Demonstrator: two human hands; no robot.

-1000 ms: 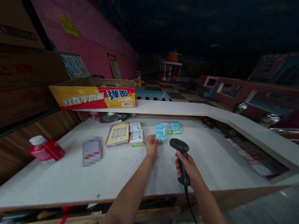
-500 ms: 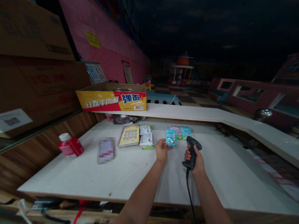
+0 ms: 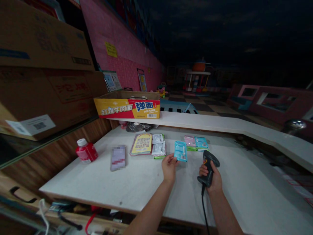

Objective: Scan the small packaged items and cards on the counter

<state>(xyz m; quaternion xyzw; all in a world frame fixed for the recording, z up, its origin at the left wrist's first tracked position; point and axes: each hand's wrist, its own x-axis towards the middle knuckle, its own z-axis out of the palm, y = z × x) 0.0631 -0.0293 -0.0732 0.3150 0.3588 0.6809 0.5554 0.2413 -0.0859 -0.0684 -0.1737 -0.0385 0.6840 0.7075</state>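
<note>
My left hand (image 3: 169, 168) pinches a light blue packet (image 3: 180, 150) by its lower left edge, above the white counter (image 3: 137, 182). A dark barcode scanner (image 3: 207, 169) is gripped by its handle in my right hand (image 3: 215, 178), with its cable (image 3: 203, 205) hanging down over the counter's front edge. Behind the scanner lie a pink packet (image 3: 190, 141) and another blue packet (image 3: 201, 143), with green ones partly under them. Silvery packets (image 3: 158, 148) lie left of my left hand, beside a yellow printed card (image 3: 142, 144).
A red bottle with a white cap (image 3: 86, 151) and a pixelated flat item (image 3: 118, 158) stand or lie at the left. On the raised ledge (image 3: 200, 119) sits an open yellow and red carton (image 3: 127, 108). Large cardboard boxes (image 3: 51, 94) are stacked at far left.
The blue packet in my left hand has come nearer to me, away from the other packets. My right hand still holds the scanner. The whole view has shifted a little.
</note>
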